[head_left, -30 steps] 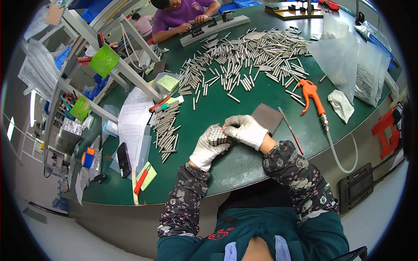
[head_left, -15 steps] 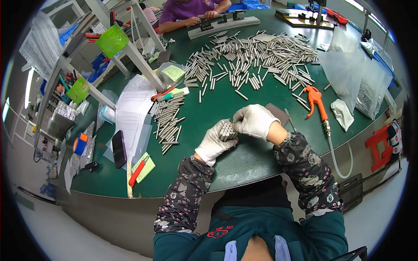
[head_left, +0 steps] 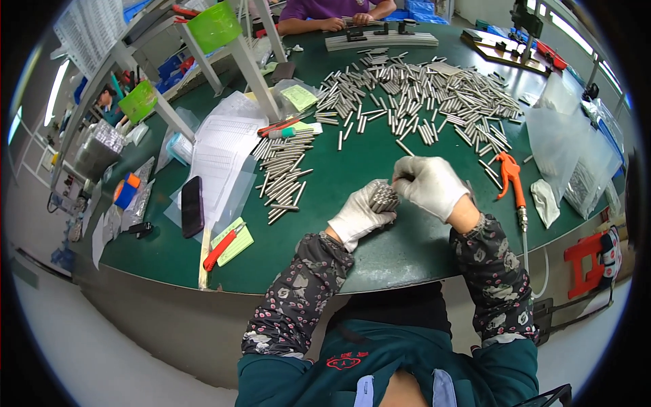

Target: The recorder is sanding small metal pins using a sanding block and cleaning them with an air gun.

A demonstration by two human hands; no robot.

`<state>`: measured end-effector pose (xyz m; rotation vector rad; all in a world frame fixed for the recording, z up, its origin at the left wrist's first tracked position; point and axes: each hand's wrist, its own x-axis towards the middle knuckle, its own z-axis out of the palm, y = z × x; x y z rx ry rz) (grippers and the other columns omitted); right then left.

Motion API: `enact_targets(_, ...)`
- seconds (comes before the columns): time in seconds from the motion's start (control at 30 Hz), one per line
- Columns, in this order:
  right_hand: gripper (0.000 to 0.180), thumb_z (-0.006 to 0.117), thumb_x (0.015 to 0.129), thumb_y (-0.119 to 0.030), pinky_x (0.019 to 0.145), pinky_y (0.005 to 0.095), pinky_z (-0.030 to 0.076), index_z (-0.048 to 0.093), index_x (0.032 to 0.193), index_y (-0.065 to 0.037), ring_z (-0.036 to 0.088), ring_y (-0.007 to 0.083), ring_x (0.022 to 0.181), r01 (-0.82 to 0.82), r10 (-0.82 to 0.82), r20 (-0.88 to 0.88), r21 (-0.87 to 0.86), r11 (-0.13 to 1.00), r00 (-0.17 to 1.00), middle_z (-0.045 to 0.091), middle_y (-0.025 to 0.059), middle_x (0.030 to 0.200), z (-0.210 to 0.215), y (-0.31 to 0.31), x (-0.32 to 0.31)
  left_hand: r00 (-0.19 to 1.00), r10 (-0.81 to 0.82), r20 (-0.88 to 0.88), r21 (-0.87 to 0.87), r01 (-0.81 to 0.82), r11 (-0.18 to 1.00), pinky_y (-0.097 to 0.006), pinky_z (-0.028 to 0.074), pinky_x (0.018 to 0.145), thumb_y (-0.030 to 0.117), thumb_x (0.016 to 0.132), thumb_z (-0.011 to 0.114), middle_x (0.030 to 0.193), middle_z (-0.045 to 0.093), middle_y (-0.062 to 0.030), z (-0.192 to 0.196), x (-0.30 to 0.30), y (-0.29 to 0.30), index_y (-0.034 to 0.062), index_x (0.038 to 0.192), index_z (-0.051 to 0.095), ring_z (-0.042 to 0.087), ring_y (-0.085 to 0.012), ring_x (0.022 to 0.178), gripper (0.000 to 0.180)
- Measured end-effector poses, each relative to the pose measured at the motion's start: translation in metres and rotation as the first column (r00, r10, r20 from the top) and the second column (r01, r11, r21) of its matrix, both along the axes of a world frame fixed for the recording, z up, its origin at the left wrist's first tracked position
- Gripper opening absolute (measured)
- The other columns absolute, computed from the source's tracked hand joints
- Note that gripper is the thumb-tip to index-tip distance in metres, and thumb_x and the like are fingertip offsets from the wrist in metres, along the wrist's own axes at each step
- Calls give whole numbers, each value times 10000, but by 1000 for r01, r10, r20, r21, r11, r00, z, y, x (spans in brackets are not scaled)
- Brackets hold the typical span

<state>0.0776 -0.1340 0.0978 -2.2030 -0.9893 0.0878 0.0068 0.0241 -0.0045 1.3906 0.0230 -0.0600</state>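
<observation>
My left hand point(head_left: 358, 216), in a white glove, is wrapped round a bundle of short metal rods point(head_left: 384, 197), their ends showing at the top of the grip. Close against the bundle's right side is my right hand point(head_left: 432, 186), also gloved, fingers bent and pinched together. Whatever lies between those fingertips is hidden. Beyond both hands spreads a large loose heap of similar metal rods point(head_left: 413, 91). A smaller group of rods point(head_left: 283, 169) lies to the left, roughly side by side.
On the right are an orange air gun point(head_left: 510, 178) with a hose, a white glove point(head_left: 544, 203) and clear plastic bags point(head_left: 583, 173). Papers point(head_left: 220, 152), a phone point(head_left: 192, 207) and a red-handled cutter point(head_left: 222, 248) lie left. Across the green table point(head_left: 325, 163), a co-worker's hands point(head_left: 347, 23) touch a metal rail fixture point(head_left: 383, 42).
The whole view has shifted, so the table things sit further right. The bundle has tilted, its rod ends facing me less. Both hands remain together at it.
</observation>
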Motion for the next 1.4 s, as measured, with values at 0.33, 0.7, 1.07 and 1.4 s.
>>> enact_targets(0.33,235,647,778,-193,626,279,522,696,910,-5,659,166,638,-227,253,-412,111,968,876,691,100,752,-11,98,-27,995,-32,-95,-53,27,998,-250,481,893,-128,763,650,1097,605,-15,1,1,-1,48,1262,467,581,-109,1037,560)
enact_targets(0.7,212,592,820,-181,758,410,531,687,977,-75,659,353,813,-202,211,10,331,922,977,678,178,872,-22,100,-44,998,-54,-31,-62,52,997,-243,493,858,-107,745,704,1057,605,-6,-7,-1,0,40,1283,472,582,-94,974,604)
enact_targets(1.07,122,615,875,-79,632,227,465,651,966,-5,551,65,684,321,-40,-492,502,803,869,639,17,784,-67,-1,-8,990,97,98,-47,-93,995,-243,531,622,-137,755,694,911,623,-33,-11,-1,1,87,1250,486,635,-124,783,582)
enact_targets(1.4,177,561,886,-91,611,222,457,679,1000,-26,529,55,670,213,172,-620,496,842,766,618,15,774,-76,-5,-11,966,116,233,185,-161,970,-239,538,638,-113,744,717,1000,620,-13,-25,1,5,80,1249,492,612,-91,793,586)
